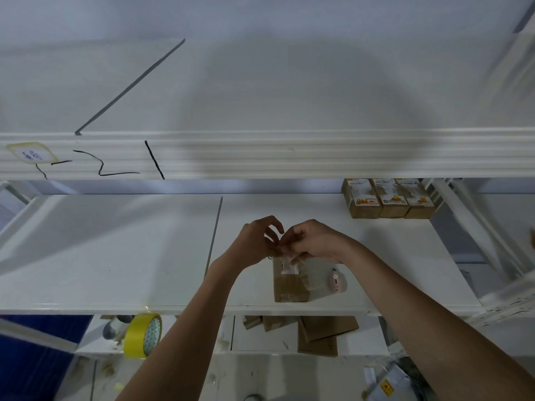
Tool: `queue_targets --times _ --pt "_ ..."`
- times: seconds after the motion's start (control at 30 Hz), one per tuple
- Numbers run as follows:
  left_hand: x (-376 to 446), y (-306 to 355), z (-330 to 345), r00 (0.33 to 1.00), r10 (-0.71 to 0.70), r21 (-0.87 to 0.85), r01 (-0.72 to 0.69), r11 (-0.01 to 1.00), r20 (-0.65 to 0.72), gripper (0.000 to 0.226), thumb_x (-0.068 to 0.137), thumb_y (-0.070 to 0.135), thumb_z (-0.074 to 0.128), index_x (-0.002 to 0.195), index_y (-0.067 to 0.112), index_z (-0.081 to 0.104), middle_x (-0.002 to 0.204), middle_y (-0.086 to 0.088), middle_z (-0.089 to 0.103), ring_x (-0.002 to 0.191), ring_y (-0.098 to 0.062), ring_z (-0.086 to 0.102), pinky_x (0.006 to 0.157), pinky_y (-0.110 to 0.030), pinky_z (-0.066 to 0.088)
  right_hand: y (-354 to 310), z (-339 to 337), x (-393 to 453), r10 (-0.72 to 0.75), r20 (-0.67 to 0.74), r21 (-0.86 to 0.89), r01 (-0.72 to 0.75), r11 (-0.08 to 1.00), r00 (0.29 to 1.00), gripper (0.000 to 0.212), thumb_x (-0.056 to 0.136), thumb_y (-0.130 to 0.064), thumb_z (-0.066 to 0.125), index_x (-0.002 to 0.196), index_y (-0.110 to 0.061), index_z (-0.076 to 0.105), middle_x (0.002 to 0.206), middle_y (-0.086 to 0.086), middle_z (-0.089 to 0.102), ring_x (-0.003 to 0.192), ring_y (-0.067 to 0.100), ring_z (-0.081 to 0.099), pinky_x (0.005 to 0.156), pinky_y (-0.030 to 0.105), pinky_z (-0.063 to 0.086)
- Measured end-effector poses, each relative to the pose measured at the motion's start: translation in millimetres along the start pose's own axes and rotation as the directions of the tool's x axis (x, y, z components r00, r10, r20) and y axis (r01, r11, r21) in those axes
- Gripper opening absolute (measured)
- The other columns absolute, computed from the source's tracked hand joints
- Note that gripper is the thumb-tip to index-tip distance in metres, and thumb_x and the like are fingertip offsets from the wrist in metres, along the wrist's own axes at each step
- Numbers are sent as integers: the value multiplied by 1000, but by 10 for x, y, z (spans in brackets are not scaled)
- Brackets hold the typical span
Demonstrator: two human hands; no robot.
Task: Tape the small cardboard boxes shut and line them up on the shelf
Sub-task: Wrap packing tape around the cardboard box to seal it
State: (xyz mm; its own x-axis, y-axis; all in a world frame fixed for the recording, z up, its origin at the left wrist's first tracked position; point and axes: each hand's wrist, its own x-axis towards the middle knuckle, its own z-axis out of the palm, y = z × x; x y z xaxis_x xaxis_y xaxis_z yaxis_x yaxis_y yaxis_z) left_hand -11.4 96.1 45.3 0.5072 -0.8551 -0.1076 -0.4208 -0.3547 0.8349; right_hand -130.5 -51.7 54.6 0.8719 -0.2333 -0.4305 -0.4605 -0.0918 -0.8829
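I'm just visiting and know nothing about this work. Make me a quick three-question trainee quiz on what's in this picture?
1. True or false: three cardboard boxes already stand in a row at the back right of the shelf.
2. What lies just right of the box being taped? A) yellow tape roll B) small pink cutter C) scissors
3. What do the left hand and right hand hold between them above that box?

Key: 1 true. 2 B, the small pink cutter; the yellow tape roll sits below the shelf's front edge. 3 a strip of clear tape.
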Motion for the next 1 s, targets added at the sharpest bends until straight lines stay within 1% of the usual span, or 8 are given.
queue_targets --times 0.13,0.23,0.33,0.4,0.5,0.63,0.83,1.0 --pt "17 -16 5 999 -21 -30 20 999 -35 36 72 0 85 100 13 65 88 -7 72 75 -22 74 77 -44 61 5 -7 -18 -10 -31 -6 10 1000 999 16 92 -4 69 107 -3 73 98 12 77 86 21 76 74 28 60" --pt "27 -34 -28 996 -54 -106 46 993 -76 30 74 -3 81 95 13 68 85 -6 74 79 -20 74 81 -45 61 26 -9 -49 -56 -46 15 57 998 997 20 92 -13 71 110 -5 74 100 13 77 93 28 75 80 33 62" --pt "1 27 -69 995 -89 -244 78 967 -37 26 77 -8 77 97 6 69 88 -12 74 79 -23 73 72 -36 62 46 3 -64 -110 -99 49 115 992 989 18 90 -11 73 107 -4 76 95 14 77 88 31 75 83 37 62" --pt "-30 62 -101 997 -80 -366 69 928 -15 21 82 -9 73 102 -2 68 92 -20 73 81 -27 73 70 -28 59 47 3 -66 -96 -139 127 114 985 986 15 93 -10 69 104 -3 76 91 15 77 83 29 75 80 37 61" --pt "-57 46 -147 994 -106 -553 91 828 6 14 94 -5 60 106 -11 65 98 -27 71 89 -37 73 75 -33 60 53 -5 -74 -78 -147 205 108 973 986 16 93 -11 69 106 -4 75 90 17 75 80 25 73 79 36 59" --pt "-61 23 -196 984 -175 -681 157 715 43 18 98 -3 54 110 -11 64 101 -24 72 94 -39 72 77 -34 61 7 -18 -104 -75 -182 248 120 961 980 18 92 -10 71 110 -6 71 92 19 75 74 24 68 75 33 58" --pt "-67 47 -194 987 -126 -710 159 686 99 22 95 -5 58 115 -10 65 111 -26 70 104 -37 70 91 -34 58 -40 -5 -104 -32 -217 230 83 970 976 11 95 -12 68 104 -8 72 82 9 74 63 19 60 66 28 56" --pt "-61 73 -163 979 -191 -718 180 672 67 16 93 -5 61 106 -9 69 102 -22 72 97 -37 72 84 -33 60 -38 13 -90 -79 -248 72 100 992 966 11 96 -19 68 103 -15 75 88 10 74 68 22 60 66 28 56"
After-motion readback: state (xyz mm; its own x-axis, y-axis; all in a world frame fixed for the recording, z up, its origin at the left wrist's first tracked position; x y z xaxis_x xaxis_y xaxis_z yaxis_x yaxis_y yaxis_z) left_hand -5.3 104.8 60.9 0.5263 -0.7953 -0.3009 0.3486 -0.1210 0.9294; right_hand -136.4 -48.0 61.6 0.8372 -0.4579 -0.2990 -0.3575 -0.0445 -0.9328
